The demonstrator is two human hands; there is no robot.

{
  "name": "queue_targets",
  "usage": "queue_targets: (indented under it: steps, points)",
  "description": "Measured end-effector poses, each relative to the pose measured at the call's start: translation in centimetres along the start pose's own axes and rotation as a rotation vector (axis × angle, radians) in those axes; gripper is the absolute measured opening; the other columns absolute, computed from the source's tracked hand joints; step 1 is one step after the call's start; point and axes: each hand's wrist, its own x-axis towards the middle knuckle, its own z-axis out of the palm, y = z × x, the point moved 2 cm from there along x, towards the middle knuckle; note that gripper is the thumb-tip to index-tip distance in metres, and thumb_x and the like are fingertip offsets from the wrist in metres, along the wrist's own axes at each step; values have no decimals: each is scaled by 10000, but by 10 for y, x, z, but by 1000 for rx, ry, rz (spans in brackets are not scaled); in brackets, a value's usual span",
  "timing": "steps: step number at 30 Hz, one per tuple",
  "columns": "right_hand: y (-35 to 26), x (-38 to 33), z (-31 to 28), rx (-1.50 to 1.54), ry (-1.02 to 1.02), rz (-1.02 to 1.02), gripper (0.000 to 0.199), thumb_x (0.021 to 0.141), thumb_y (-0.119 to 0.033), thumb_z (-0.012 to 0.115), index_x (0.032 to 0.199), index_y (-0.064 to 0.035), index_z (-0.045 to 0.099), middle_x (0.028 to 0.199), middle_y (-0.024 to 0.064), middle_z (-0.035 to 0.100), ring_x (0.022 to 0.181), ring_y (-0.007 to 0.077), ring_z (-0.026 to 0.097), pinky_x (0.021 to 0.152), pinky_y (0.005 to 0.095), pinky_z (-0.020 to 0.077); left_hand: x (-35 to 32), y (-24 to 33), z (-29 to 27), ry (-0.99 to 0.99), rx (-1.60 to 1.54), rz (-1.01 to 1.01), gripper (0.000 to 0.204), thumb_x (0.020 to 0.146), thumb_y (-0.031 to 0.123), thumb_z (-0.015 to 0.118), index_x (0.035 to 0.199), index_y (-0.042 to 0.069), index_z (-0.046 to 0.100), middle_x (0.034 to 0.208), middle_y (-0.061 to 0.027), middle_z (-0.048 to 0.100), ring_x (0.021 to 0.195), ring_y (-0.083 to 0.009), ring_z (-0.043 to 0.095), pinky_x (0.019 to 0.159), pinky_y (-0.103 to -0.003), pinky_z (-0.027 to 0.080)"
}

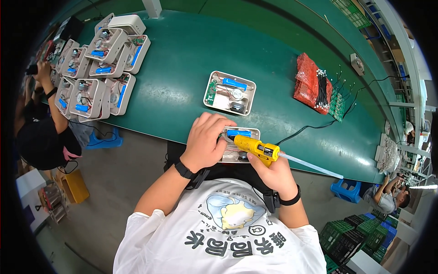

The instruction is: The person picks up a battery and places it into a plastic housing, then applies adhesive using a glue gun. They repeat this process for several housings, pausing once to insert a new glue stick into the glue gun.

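A yellow hot glue gun [256, 148] sits in my right hand [273, 173], its dark nozzle pointing left into a white plastic housing [257, 131] at the table's near edge. From the gun's back sticks a long translucent glue stick [310, 165]. My left hand [207, 139] grips the housing's left side, fingers over its far left corner and thumb reaching inside. A blue cylindrical battery [239, 133] and a dark round part [243, 156] show in the housing; hand and gun hide the rest. Just beyond lies a second open housing [252, 98] with a battery, wires and a green circuit board.
Stacked open housings [102, 77] stand at the table's left. To the right are a red bubble-wrap bag [306, 84], a bundle of black wires [323, 89] and green circuit boards [337, 106]. A black cable [303, 130] crosses the green table [178, 64]. A co-worker [43, 132] sits at left.
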Motion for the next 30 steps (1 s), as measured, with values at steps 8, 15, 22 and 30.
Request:
queue_targets:
  steps: [8, 15, 22, 30]
  points:
    - [8, -3, -1, 14, -2, 87, 273, 1045, -160, 798, 1241, 30, 783, 1091, 120, 838, 956, 193, 789, 845, 328, 605, 0, 0, -1, 7, 2, 2, 403, 804, 74, 617, 1187, 117, 737, 1163, -58, 714, 1099, -323, 619, 929, -464, 471]
    - [5, -8, -6, 33, 30, 156, 274, 1053, -169, 794, 1243, 28, 783, 1075, 101, 833, 948, 173, 774, 841, 329, 604, -1, 0, 0, 20, -2, 9, 405, 791, 72, 615, 1175, 112, 740, 1156, -58, 717, 1095, -325, 619, 924, -465, 469]
    - [4, 5, 6, -45, 25, -52, 256, 1065, -182, 747, 1224, 16, 778, 1144, 182, 811, 933, 342, 785, 833, 416, 602, -4, -5, 3, 68, -43, 13, 410, 774, 58, 603, 1155, 91, 751, 1151, -73, 722, 1094, -345, 620, 944, -476, 483]
    - [47, -14, -23, 601, 86, 160, 298, 1098, -245, 691, 1277, -8, 712, 1030, 125, 772, 738, 183, 685, 638, 330, 550, -9, 7, -12, 148, -168, -36, 393, 825, -35, 597, 1171, 20, 773, 1103, -144, 748, 756, -317, 638, 699, -398, 545]
